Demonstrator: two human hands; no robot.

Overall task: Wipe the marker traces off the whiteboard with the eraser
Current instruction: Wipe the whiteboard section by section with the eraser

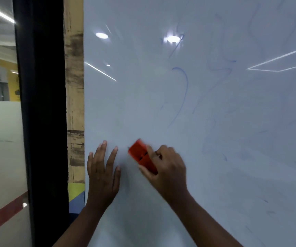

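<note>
The whiteboard (215, 157) fills most of my view, upright and glossy, its pale surface throwing back ceiling light: two bright round spots near the top and thin line reflections at left and right. Blue marker traces (184, 90) are on it; the clearest is a long curved stroke near the middle, with a short slanted mark above it beside one glare spot. Fainter smeared blue haze runs across the upper right and down the right half.

My left hand (102, 173) lies flat on the board's lower left area, fingers straight and spread, holding nothing. My right hand (168, 166) grips the red eraser (141, 155), fingers curled over its back, thumb underneath. The eraser is tilted, its upper end pointing up and to the left, and appears pressed against the board just beside my left hand's fingertips, well below the curved stroke. The right hand and eraser are blurred.

Left of the board's edge stands a narrow strip of worn, wood-patterned panel (75, 104), with green and blue patches at its foot. Beyond it is a wide black frame post (41, 113). Further left, glass (2, 131) frosted in its lower part shows a room with a yellow wall and a ceiling strip light. A red stripe crosses the lower left corner.
</note>
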